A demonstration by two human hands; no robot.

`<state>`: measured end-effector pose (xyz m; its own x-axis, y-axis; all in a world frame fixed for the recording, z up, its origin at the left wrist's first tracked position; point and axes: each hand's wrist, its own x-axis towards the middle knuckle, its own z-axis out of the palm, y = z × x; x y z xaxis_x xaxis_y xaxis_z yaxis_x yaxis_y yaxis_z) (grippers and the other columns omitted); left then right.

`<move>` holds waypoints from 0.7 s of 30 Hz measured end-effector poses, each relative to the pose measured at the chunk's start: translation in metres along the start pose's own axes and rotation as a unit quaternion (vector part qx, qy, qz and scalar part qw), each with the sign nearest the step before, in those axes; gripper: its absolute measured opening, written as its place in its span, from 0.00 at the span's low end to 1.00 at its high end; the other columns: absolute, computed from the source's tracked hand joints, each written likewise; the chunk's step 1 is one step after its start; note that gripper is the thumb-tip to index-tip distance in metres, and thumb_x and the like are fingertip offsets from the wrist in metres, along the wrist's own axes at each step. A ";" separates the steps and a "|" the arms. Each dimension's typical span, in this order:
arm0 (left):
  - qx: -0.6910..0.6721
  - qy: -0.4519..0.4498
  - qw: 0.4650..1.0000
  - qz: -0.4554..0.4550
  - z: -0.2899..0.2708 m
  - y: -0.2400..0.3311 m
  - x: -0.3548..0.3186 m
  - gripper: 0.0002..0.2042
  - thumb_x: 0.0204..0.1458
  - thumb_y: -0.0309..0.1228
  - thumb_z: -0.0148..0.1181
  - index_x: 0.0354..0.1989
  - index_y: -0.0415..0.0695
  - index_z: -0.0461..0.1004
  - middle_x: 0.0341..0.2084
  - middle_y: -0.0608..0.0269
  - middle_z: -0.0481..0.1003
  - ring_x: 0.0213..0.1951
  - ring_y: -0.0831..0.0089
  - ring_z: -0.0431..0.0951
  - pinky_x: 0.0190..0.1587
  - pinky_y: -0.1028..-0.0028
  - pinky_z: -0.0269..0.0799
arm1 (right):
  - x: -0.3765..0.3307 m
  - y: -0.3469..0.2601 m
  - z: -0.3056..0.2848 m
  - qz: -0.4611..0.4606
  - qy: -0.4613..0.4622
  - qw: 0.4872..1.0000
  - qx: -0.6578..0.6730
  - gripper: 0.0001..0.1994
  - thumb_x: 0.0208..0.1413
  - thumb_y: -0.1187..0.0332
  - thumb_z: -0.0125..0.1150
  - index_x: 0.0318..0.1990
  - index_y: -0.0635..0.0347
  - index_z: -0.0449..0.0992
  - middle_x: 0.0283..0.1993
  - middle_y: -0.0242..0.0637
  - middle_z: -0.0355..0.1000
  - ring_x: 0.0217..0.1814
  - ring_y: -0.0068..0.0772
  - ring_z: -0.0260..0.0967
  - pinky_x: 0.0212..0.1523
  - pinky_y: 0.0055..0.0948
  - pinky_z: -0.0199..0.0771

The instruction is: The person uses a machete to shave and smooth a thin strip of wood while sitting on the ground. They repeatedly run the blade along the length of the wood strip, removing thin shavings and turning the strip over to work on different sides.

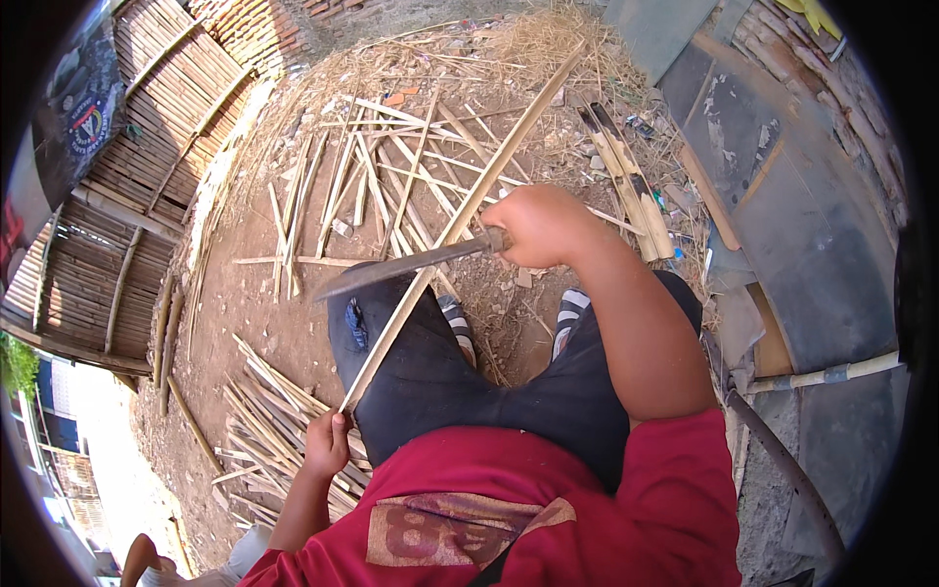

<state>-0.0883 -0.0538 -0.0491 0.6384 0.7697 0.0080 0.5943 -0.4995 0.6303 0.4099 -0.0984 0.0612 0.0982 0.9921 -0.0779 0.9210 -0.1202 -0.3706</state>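
Observation:
My right hand [536, 227] is closed round the handle of a machete [401, 265], whose dark blade points left above my thigh. Under the blade runs a long, pale bamboo strip [509, 147], slanting from my lap up to the far right. My left hand [327, 442] grips the strip's near end beside my left thigh. The blade crosses the strip and seems to touch it; the exact contact cannot be made out.
Split bamboo strips [391, 166] lie scattered on the dirt ahead, and a pile of strips [279, 430] lies at my left. Thicker bamboo pieces [626, 181] rest to the right. Dark panels [822, 215] stand on the right, a bamboo-slat panel [176, 98] on the left.

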 end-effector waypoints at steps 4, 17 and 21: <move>-0.041 -0.002 0.999 -0.021 0.005 -0.004 0.003 0.26 0.73 0.44 0.41 0.25 0.37 0.69 0.17 0.60 0.68 0.22 0.70 0.67 0.29 0.67 0.66 | 0.001 0.063 -0.009 0.119 0.142 0.977 0.109 0.15 0.51 0.62 0.70 0.45 0.57 0.82 0.38 0.47 0.81 0.43 0.52 0.80 0.45 0.46 0.79; -0.054 -0.020 0.997 -0.047 0.006 -0.005 0.001 0.27 0.74 0.46 0.38 0.25 0.39 0.67 0.19 0.67 0.66 0.25 0.76 0.64 0.30 0.71 0.62 | 0.010 0.064 -0.001 0.117 0.133 0.979 0.097 0.14 0.53 0.62 0.69 0.45 0.57 0.82 0.38 0.49 0.80 0.45 0.52 0.80 0.47 0.48 0.80; -0.095 -0.055 0.991 -0.074 0.000 -0.008 -0.002 0.27 0.74 0.47 0.38 0.25 0.40 0.67 0.19 0.69 0.66 0.25 0.77 0.63 0.29 0.72 0.62 | 0.010 0.037 0.006 0.074 0.099 0.992 0.035 0.14 0.53 0.62 0.69 0.45 0.57 0.82 0.39 0.49 0.80 0.47 0.52 0.80 0.48 0.48 0.80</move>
<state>-0.0945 -0.0516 -0.0545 0.6063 0.7759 -0.1740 0.5898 -0.2920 0.7529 0.4422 -0.0929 0.0410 0.3094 0.9499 0.0443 0.8630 -0.2609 -0.4327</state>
